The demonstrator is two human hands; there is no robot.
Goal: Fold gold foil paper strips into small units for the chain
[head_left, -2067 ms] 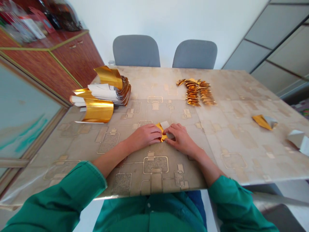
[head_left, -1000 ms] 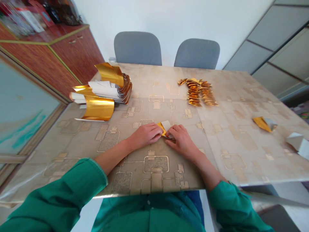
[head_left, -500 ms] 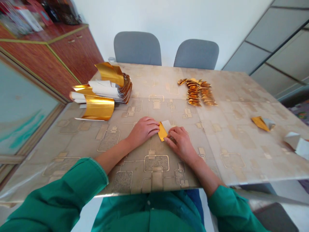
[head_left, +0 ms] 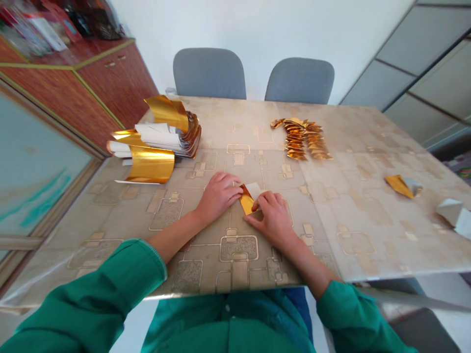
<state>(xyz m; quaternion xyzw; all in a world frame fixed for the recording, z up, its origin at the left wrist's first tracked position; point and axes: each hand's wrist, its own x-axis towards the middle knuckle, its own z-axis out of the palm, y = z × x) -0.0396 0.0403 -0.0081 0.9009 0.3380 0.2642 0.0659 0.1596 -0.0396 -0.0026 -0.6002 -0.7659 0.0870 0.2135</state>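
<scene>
A small folded piece of gold paper with a white side showing lies on the table between my two hands. My left hand rests at its upper left edge, fingers bent together and fingertips on the paper. My right hand grips the lower right corner, thumb below and curled fingers above it. Part of the paper is hidden under the right fingers. To the left sits a stack of gold foil sheets, white on the back and curling. Further back on the right are rows of folded gold paper pieces.
A patterned cloth covers the table. On its right side lie a loose gold scrap and a white-and-grey paper piece. Two grey chairs stand behind the far edge. A wooden cabinet is at the back left.
My right thumb and fingers have shifted slightly left over the gold paper's lower corner. Its lower part now looks bent or lifted. The left hand has stayed nearly in place.
</scene>
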